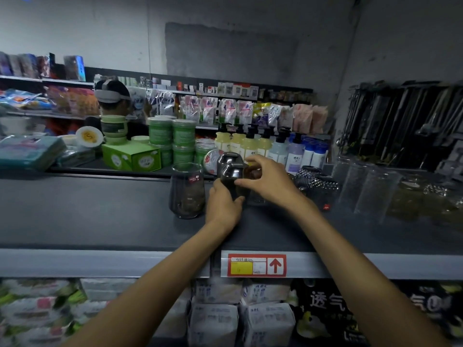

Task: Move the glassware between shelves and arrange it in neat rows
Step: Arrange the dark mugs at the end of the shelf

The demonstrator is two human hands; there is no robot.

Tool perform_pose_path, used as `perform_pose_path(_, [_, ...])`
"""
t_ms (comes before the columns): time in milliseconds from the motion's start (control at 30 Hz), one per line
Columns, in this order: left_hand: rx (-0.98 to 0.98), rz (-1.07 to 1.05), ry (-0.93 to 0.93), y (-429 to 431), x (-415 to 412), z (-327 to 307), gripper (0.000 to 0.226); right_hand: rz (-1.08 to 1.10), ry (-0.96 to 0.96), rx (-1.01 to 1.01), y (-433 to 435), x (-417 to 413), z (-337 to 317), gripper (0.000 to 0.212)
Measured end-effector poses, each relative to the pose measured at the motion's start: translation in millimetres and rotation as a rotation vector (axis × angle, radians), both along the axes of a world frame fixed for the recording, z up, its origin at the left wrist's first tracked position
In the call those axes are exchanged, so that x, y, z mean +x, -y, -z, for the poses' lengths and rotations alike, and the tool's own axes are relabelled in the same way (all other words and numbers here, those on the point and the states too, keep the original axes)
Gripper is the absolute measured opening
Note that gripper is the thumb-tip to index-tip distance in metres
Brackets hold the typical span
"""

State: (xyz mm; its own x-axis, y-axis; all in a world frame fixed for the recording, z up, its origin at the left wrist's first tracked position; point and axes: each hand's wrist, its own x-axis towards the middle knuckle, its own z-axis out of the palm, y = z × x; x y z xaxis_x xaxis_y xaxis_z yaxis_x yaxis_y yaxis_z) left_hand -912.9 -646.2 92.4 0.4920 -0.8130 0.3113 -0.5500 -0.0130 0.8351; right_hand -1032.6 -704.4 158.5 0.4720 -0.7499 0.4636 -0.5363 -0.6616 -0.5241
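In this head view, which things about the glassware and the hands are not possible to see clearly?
- Dark glasses: the left hand and right hand cover their lower parts; the count is unclear.
- Clear tall glasses at the right: blurred, the count is unclear.
- Price tag: print too small.
- Smoky tumbler: sticker text unreadable.

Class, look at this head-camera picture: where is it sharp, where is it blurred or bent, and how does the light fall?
Head view: dim light overall; sharpest around the left hand, right hand and smoky glass tumbler; the clear glasses at right smear into blur; the shelf edge bows from wide-angle distortion; a highlight glints on the dark glass being held.
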Motion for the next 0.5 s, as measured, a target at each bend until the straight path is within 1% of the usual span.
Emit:
perform_pose_path(167, [0.055,0.010,-0.014,6.3,-0.8,-1.0,0.091,0.032,0.024,-0.027,5.3,9.2,2.1,0.058])
perform_pose_path(233, [0.071,-0.006,-0.021,8.8,-1.1,-0.4,0.092,0.038,0.034,-0.027,8.8,12.3,2.9,0.058])
perform_pose_path(367, [0.061,-0.046,-0.011,14.8,-2.2,0.5,0.084,0.051,0.054,-0.024,15.6,16.6,5.7,0.058])
perform_pose_path(467, [0.031,-0.073,-0.018,17.8,-0.9,-0.4,0.094,0.065,0.077,-0.008,19.8,19.4,7.9,0.057])
perform_pose_path(500, [0.021,-0.089,-0.016,18.4,-0.2,-0.9,0.094,0.072,0.085,-0.009,21.4,19.7,8.5,0.056])
